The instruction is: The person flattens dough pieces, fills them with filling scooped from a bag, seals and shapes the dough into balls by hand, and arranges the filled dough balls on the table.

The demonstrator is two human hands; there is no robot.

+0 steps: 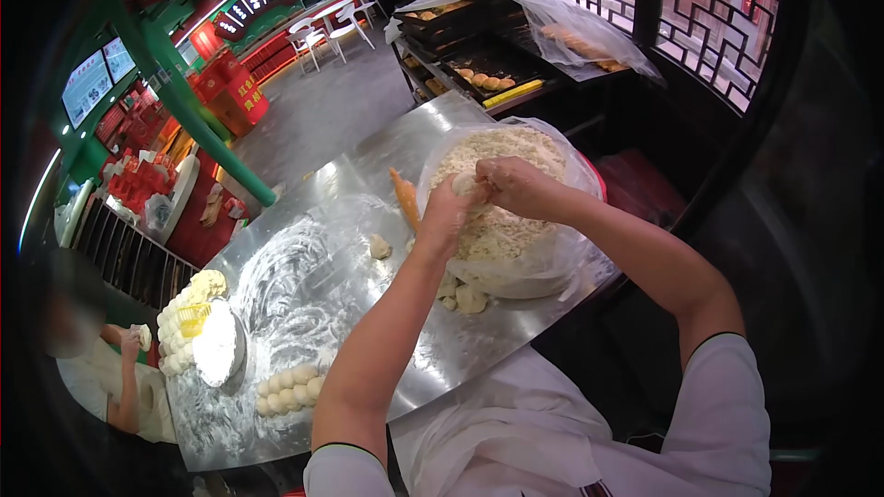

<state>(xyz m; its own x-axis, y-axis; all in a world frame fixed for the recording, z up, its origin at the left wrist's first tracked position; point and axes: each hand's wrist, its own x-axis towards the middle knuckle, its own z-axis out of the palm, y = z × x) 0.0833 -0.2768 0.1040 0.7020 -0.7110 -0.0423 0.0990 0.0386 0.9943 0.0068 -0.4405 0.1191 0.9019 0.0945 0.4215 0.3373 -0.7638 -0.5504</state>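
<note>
The person's clothing: white short sleeves (718,396) edged with a dark trim band, a loose white apron-like garment (497,414) with soft folds, and a small dark striped detail (596,490) below.

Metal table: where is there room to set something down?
The table has bare metal between its far edge and the lone dough lump. It's crowded around the big bowl and beside the white-filled basin, among dough balls.

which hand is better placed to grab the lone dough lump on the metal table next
Left, probably: the left hand is nearer the lone dough lump, while the right hand is farther off, over the crumbly mix.
</note>
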